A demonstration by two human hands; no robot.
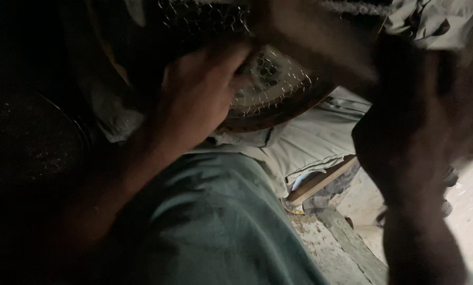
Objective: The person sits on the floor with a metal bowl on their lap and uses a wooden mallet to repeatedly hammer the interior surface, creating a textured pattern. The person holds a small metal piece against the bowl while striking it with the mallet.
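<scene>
Wire mesh, pale and hexagonal, stretched over a round brown-rimmed frame (270, 87), sits before me. My left hand (197, 95) presses on it, fingers curled; my blurred right hand (405, 132) hovers beside, grip unclear. I'd judge steady pressure near the rim works best.

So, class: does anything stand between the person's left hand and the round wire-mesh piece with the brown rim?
Nothing visible does. The left hand already rests against the round wire-mesh piece with the brown rim; the blurred right hand is apart, to the side.
</scene>
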